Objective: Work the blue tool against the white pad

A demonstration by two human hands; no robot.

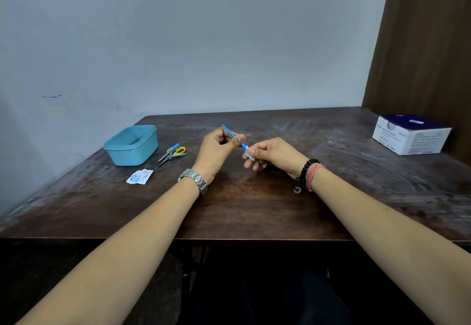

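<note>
Above the middle of the dark wooden table [254, 210], my left hand [216, 150] pinches a thin blue stick [230, 133] between thumb and fingers, its far end pointing up and to the left. My right hand [271, 154] pinches a small white pad [249, 152] wrapped around the stick's near end. Both hands hover just over the tabletop, close together. A metal watch is on my left wrist and bead and thread bracelets are on my right wrist.
A light blue plastic tub [131, 145] stands at the left. Beside it lie yellow-handled scissors [173, 153] with another small blue-handled tool. A torn white wrapper [139, 177] lies nearer me. A white and blue box [410, 133] sits at the far right by a brown panel.
</note>
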